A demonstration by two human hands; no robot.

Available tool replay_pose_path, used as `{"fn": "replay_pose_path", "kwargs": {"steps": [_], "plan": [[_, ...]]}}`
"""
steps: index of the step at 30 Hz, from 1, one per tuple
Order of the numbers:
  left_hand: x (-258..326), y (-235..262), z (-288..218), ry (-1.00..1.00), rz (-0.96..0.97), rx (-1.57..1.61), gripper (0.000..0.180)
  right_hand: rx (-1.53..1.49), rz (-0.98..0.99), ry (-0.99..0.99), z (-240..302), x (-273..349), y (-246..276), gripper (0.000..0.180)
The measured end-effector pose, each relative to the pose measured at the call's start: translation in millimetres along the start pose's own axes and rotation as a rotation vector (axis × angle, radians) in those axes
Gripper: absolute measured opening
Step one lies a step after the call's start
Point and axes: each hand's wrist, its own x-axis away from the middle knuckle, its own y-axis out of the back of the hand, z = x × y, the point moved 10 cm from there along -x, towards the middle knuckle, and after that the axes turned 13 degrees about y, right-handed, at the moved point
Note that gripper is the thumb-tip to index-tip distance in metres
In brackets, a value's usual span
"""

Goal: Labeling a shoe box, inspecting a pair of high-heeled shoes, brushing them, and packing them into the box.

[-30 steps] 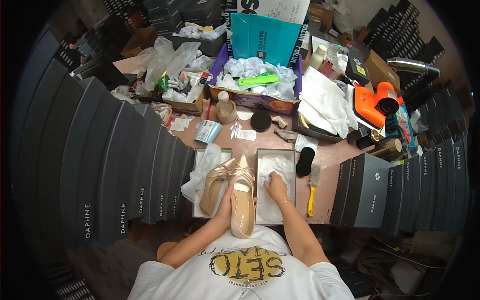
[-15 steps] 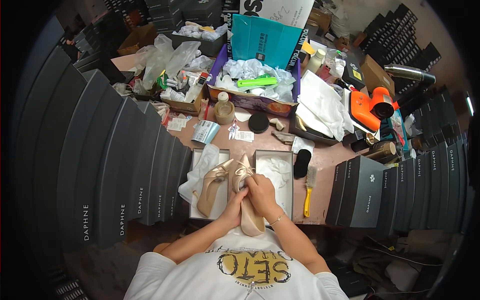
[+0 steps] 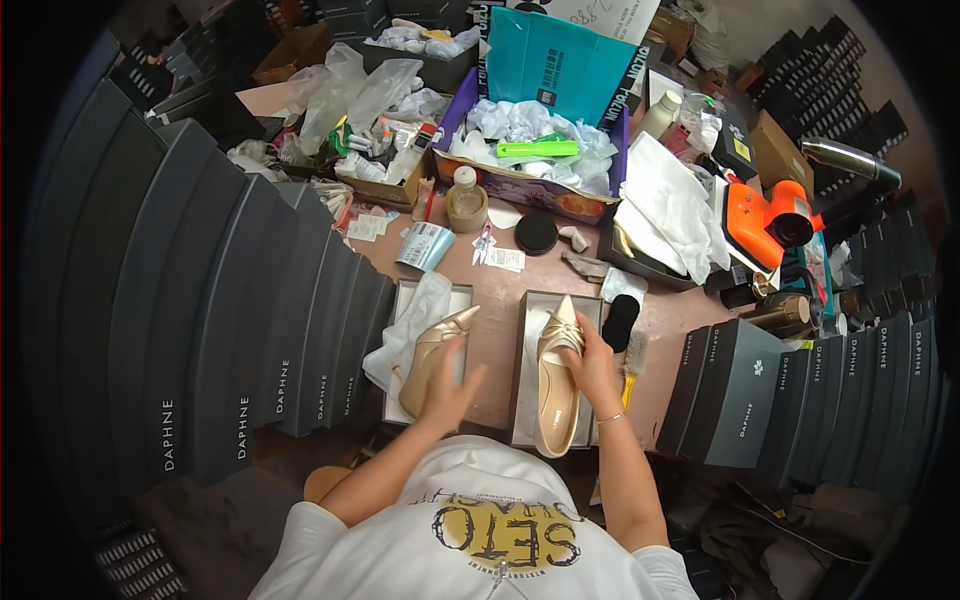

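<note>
My right hand (image 3: 594,368) grips a champagne-coloured pointed shoe (image 3: 557,405) with a knotted band near the toe. The shoe is above the right grey box section (image 3: 525,385), toe pointing away from me and its pale insole showing. My left hand (image 3: 450,388) is open, fingers apart and a little blurred, and it partly covers the matching shoe (image 3: 440,340). That shoe lies on its side in the left grey box section (image 3: 462,294), beside crumpled white tissue paper (image 3: 415,320). Whether my left fingers touch it I cannot tell.
Right of the boxes lie a black sponge (image 3: 622,318) and a yellow-handled brush (image 3: 630,380). Beyond them are a round black lid (image 3: 536,233), a glass bottle (image 3: 466,205) and a purple carton (image 3: 540,185) of tissue. Dark shoeboxes (image 3: 250,330) are stacked on both sides.
My right hand has carried the shoe rightward from between the boxes to over the right section and turned its opening up. My left hand has let go and moved left towards the other shoe.
</note>
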Motion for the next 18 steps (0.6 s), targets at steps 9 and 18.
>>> {"fn": "replay_pose_path", "kwargs": {"steps": [9,18], "plan": [[-38.3,52.9,112.4,0.407,0.112,-0.216,0.052,0.178,0.073,-0.1,-44.9,48.8,-22.1,0.074],[-38.6,31.1,120.2,0.34,0.154,-0.045,0.035,-0.325,-0.09,-0.398,-68.2,107.5,-53.4,0.037]]}}
